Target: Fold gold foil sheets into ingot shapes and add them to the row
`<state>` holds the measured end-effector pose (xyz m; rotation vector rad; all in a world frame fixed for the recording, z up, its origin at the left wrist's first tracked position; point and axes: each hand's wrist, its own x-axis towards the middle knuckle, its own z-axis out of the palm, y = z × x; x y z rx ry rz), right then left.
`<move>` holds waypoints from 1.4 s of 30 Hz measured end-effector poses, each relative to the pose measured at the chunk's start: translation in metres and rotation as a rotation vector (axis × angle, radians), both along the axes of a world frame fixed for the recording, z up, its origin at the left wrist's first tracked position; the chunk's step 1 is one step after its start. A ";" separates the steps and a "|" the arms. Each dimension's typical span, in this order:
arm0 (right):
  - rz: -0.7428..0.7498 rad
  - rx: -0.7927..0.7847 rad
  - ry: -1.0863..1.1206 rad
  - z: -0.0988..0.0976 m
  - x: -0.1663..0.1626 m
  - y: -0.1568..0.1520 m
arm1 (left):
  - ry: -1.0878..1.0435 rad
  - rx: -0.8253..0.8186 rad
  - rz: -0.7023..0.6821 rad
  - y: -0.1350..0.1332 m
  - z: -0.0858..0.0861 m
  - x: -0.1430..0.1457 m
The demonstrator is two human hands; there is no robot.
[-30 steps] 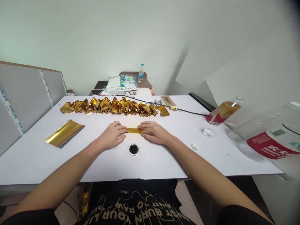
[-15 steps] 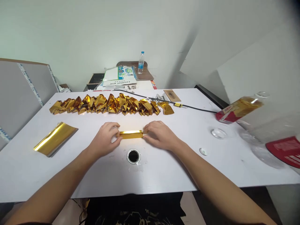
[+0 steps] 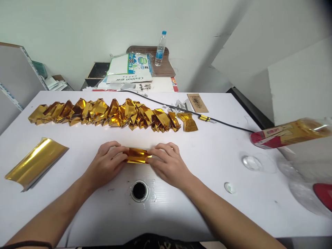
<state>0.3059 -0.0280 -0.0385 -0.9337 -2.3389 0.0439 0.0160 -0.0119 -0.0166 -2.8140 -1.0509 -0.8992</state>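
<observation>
Together, left hand [image 3: 108, 162] and right hand [image 3: 169, 164] — fingers curled — hold a gold strip [image 3: 137, 155] at its ends.

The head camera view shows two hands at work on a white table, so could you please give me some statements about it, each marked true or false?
1. The left hand and right hand both touch the gold strip. True.
2. The row of folded gold pieces lies nearer the person than the strip. False: it lies beyond the strip.
3. The flat gold sheets lie to the person's left. True.
4. The blue-capped bottle lies on its side. False: it stands upright.
5. The round dark hole is between the strip and the person. True.
</observation>
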 end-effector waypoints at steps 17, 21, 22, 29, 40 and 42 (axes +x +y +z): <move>-0.012 -0.136 -0.070 0.000 0.000 0.006 | 0.031 -0.185 -0.013 -0.007 -0.008 0.006; 0.031 -0.098 -0.065 0.001 -0.001 0.005 | 0.028 -0.237 -0.059 -0.004 -0.007 0.004; 0.039 -0.093 -0.065 0.001 0.000 0.004 | 0.028 -0.240 -0.058 -0.004 -0.007 0.004; 0.094 -0.066 -0.045 -0.004 0.004 0.002 | 0.012 -0.236 -0.109 0.000 -0.008 0.000; 0.087 -0.135 -0.008 -0.002 0.019 0.010 | 0.011 -0.240 -0.217 -0.001 -0.010 0.003; 0.099 -0.149 0.020 -0.003 0.018 0.011 | 0.011 -0.245 -0.206 0.001 -0.009 0.001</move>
